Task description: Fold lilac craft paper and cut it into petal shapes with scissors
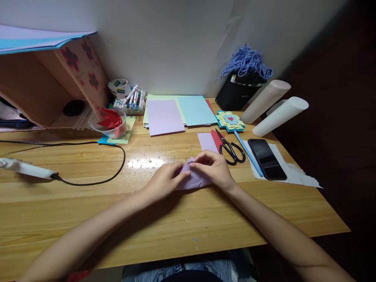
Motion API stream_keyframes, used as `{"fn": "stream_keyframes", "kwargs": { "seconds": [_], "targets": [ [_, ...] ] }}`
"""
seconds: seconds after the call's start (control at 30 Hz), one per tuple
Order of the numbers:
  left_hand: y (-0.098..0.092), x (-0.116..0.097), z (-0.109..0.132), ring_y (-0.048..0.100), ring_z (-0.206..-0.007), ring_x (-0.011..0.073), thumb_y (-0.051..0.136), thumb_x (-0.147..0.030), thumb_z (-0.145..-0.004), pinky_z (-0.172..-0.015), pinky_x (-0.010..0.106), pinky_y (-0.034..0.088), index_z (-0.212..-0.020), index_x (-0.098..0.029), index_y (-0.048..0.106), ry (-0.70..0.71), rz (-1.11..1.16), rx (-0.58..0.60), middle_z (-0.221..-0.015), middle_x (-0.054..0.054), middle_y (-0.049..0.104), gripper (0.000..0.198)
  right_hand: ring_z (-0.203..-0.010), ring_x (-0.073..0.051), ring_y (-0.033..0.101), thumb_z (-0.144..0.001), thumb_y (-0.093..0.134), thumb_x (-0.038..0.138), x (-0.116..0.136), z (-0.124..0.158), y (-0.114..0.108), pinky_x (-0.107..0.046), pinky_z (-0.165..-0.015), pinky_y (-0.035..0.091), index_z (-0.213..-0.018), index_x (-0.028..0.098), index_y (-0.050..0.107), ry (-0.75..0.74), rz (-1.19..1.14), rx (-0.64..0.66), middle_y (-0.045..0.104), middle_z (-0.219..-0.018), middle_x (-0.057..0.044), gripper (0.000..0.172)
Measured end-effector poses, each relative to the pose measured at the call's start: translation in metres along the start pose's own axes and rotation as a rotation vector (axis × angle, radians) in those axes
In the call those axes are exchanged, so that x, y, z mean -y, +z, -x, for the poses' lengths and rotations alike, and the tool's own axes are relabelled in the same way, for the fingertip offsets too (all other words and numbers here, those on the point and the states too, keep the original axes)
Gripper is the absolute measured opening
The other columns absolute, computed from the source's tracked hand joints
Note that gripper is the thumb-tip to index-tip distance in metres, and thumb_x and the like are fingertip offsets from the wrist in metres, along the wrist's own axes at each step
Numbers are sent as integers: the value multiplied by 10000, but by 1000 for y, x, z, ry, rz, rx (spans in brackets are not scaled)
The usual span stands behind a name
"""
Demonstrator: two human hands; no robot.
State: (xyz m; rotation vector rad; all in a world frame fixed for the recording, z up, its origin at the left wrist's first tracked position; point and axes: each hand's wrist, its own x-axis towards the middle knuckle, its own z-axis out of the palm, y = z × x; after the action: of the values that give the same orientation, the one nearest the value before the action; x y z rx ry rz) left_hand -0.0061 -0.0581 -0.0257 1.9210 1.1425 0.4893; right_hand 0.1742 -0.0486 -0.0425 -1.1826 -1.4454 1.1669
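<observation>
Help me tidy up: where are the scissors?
In the head view, the scissors lie right of centre, beside the right hand, left of the phone.

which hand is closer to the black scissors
Right. The right hand is just left of the scissors; the left hand is farther left, on the folded purple paper.

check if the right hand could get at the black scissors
Probably yes: the scissors lie beside the right hand with nothing on top, though it may need to release the folded purple paper first.
</observation>
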Motion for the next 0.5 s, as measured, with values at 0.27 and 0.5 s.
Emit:
{"fn": "stream_keyframes", "kwargs": {
  "seconds": [0.27, 0.5],
  "targets": [
    [-3, -9, 6, 460, -587, 102, 368, -365, -895, -542, 221, 296, -707, -167, 529, 0, -66, -66, -646, -15, 555, 317, -652, -157, 662, -643, 732, 268, 10, 7, 4, -262, -626, 527, -848, 175, 659, -10, -35, -32, 694, -702, -23, 237],
    [-3, -9, 6, 441, -554, 95, 377, -385, -887, -529, 220, 289, -652, -167, 501, -11, -84, -84, -600, -30, 521, 344, -691, -158, 662, -634, 730, 254, 8, 6, 5, -275, -665, 541, -753, 172, 686, 4, -29, -60, 706, -758, -34, 151]
  ]
}}
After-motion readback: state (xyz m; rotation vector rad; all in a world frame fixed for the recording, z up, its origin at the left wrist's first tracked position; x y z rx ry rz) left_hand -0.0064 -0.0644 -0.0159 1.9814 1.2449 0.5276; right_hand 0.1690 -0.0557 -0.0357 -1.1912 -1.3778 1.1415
